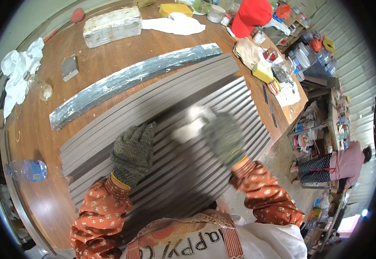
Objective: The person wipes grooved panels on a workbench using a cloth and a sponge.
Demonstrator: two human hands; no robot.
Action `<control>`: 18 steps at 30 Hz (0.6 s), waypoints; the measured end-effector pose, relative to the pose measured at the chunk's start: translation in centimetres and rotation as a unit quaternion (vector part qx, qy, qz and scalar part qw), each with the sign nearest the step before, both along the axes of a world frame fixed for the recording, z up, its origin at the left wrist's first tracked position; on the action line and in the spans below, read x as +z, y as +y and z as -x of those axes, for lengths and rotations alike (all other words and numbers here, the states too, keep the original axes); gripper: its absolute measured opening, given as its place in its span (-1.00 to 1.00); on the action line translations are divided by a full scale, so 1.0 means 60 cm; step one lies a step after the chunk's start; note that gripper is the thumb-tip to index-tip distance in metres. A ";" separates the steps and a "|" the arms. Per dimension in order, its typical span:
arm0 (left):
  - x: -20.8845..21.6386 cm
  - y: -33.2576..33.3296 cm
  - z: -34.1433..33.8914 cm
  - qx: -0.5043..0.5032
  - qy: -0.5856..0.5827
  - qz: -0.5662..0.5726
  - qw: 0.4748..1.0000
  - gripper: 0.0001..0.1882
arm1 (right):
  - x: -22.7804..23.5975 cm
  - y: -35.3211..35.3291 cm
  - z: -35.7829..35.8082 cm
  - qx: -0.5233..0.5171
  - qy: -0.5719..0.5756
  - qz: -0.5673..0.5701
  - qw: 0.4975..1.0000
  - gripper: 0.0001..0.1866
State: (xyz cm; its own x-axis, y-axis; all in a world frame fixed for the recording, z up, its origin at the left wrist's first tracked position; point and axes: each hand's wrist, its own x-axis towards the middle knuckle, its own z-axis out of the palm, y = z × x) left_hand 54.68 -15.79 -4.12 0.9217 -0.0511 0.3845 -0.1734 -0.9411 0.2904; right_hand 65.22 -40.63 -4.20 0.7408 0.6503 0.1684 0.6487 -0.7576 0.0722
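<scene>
A set of long grey-brown ridged strips lies side by side across the table in front of me, with a flatter, finely grooved section along its far side. My left hand, in a dark grey-green knit glove, rests on the strips near the dark gap between the two sections, fingers laid over the surface. My right hand, gloved alike and smeared by motion, presses a crumpled white cloth against the ridges. The fingers under that hand are partly hidden.
Beyond the strips lies a curved, paint-smeared grey bar. A wrapped block, a scraper blade, a plastic bottle, a red cap and a yellow sponge surround the work. Another person bends by shelves at right.
</scene>
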 end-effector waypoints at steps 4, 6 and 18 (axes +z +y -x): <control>0.004 -0.006 -0.004 -0.020 -0.005 0.007 1.000 -0.57 | -0.015 -0.110 -0.147 -0.139 -0.081 -0.044 0.986 -0.62; 0.002 -0.012 -0.007 -0.027 -0.020 0.017 0.999 -0.58 | -0.001 -0.119 -0.160 -0.223 -0.068 -0.049 0.971 -0.64; -0.027 -0.002 -0.003 -0.030 -0.019 0.004 0.999 -0.55 | 0.018 -0.054 0.003 -0.051 -0.042 0.060 0.996 -0.57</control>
